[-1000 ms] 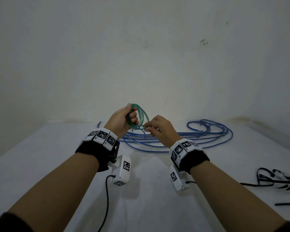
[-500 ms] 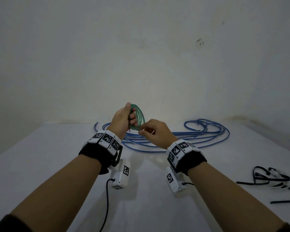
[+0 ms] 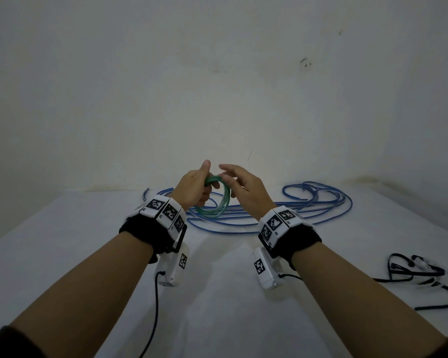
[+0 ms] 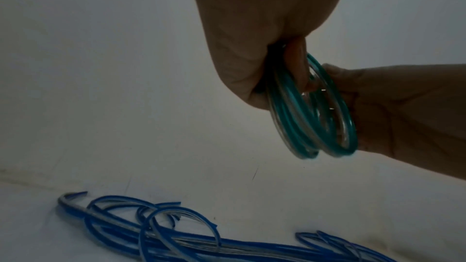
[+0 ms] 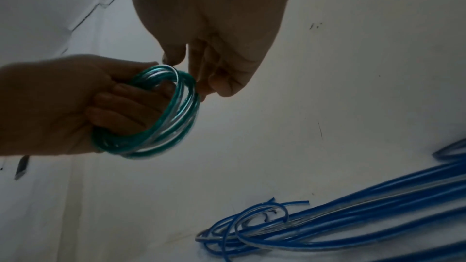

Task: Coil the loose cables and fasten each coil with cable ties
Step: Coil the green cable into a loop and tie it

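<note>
Standing off to the side, so here's the view: the green cable coil is up in the air over the white table, hanging between the two hands and a bit nearer the left one. The left hand has its fingers curled through the loops, thumb stuck up, gripping the top of the coil tight. The right hand sits just to the right of the coil, mostly loose with the upper fingers stretched out, but its fingertips are pinching or at least touching the coil's top edge (hard to say which from the wrist view, it's dim).

Behind the hands, the blue cable sprawls loose across the table, well below the coil and not touching it. Some black cable ties lie off to the right, well away from both hands.
</note>
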